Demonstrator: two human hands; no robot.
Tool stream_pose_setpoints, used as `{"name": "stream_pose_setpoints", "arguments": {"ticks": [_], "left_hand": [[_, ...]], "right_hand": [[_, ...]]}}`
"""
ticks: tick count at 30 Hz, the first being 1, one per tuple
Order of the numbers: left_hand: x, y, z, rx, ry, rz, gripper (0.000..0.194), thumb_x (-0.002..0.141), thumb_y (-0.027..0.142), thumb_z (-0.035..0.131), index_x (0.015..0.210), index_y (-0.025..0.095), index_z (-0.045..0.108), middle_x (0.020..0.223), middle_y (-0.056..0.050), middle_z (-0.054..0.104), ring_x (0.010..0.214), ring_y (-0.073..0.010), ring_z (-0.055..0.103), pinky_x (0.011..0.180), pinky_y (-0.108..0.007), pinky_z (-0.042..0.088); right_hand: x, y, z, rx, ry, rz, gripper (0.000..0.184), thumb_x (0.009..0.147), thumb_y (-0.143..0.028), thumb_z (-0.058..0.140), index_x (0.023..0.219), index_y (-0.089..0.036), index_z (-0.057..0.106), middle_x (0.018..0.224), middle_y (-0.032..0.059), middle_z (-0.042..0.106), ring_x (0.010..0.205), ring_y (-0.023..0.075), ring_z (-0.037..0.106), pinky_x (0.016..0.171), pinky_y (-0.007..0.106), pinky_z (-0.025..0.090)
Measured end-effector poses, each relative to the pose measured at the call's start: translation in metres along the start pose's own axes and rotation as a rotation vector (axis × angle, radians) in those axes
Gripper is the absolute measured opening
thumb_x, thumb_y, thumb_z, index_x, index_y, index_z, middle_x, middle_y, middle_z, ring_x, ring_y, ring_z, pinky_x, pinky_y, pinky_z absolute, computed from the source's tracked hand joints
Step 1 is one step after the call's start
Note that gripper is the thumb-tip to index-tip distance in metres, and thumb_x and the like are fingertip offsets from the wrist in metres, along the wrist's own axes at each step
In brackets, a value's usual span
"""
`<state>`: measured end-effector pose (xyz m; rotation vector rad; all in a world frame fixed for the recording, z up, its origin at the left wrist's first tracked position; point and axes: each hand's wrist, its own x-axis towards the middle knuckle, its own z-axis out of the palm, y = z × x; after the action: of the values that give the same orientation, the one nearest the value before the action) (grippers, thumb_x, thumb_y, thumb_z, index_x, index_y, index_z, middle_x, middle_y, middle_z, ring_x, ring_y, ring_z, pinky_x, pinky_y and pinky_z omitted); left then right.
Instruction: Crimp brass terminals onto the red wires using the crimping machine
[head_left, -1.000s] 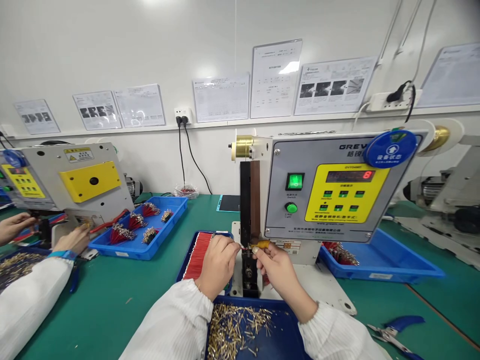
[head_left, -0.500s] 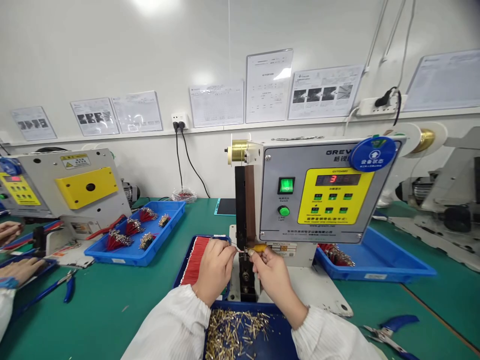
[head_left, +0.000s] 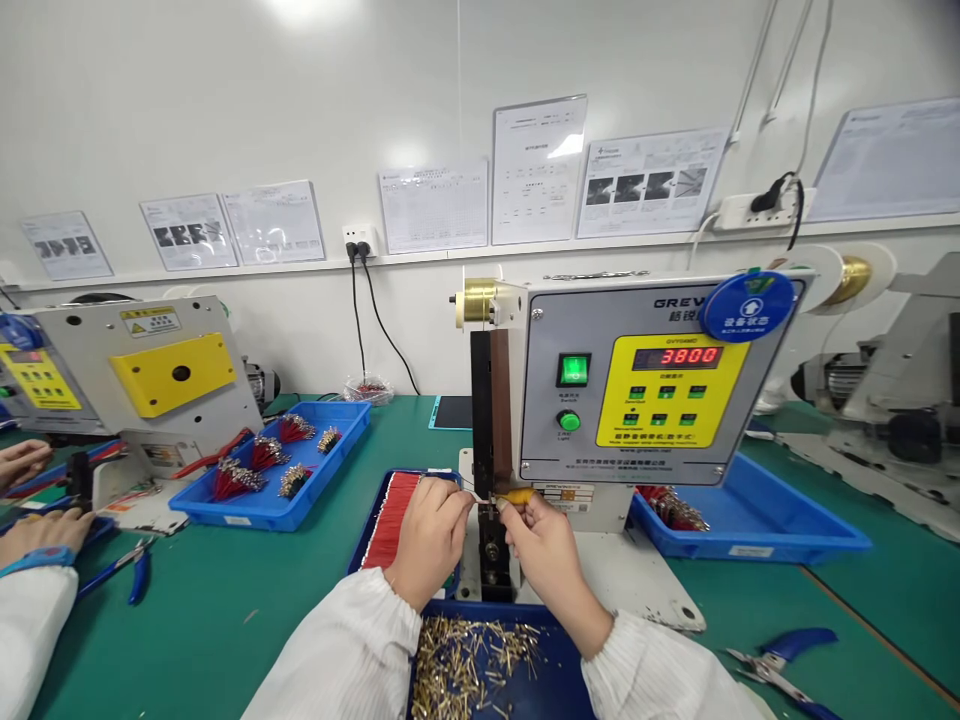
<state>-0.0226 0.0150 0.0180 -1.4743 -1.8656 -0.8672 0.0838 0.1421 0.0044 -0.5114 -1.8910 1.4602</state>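
Observation:
A benchtop terminal crimping machine [head_left: 637, 380] with a grey and yellow panel stands in front of me, its crimping die [head_left: 489, 520] low at the centre. My left hand [head_left: 431, 535] pinches a thin wire, and the wire's end reaches the die. My right hand [head_left: 544, 560] grips a small yellow-handled tool [head_left: 517, 496] right next to the die. A navy tray of red wires [head_left: 390, 520] lies under my left hand. Loose brass terminals fill a navy tray [head_left: 495, 610] nearer me.
A co-worker's hands [head_left: 37, 495] work at a second crimping machine [head_left: 150, 370] on the left. A blue tray [head_left: 330, 460] holds bundles of red wires with terminals. Another blue tray [head_left: 750, 520] is on the right, by blue-handled pliers [head_left: 780, 655].
My hands sit slightly closer together at the die than a second ago. The machine's display now reads 3800. The co-worker's arm has moved left, and the view has levelled.

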Motion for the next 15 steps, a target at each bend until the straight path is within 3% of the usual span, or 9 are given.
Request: {"name": "stream_pose_setpoints", "arguments": {"ticks": [7, 15], "left_hand": [[-0.002, -0.003, 0.001, -0.06, 0.0, -0.017, 0.015, 0.096, 0.016, 0.045, 0.095, 0.018, 0.06, 0.091, -0.005, 0.059, 0.087, -0.0174, 0.053, 0.077, -0.03, 0.045], [-0.004, -0.014, 0.006, -0.147, -0.028, -0.134, 0.013, 0.096, 0.02, 0.046, 0.098, 0.02, 0.059, 0.095, -0.003, 0.061, 0.089, -0.0158, 0.059, 0.08, -0.028, 0.048]], "right_hand": [[0.003, -0.014, -0.005, -0.163, -0.033, -0.002, 0.026, 0.085, -0.044, 0.044, 0.073, -0.021, 0.05, 0.054, 0.0, 0.058, 0.052, 0.0192, 0.058, 0.054, 0.029, 0.043], [0.014, -0.01, -0.087, -0.346, -0.151, 0.105, 0.015, 0.081, -0.028, 0.047, 0.081, -0.018, 0.059, 0.054, 0.0006, 0.06, 0.051, 0.0202, 0.059, 0.052, 0.029, 0.043]]}}
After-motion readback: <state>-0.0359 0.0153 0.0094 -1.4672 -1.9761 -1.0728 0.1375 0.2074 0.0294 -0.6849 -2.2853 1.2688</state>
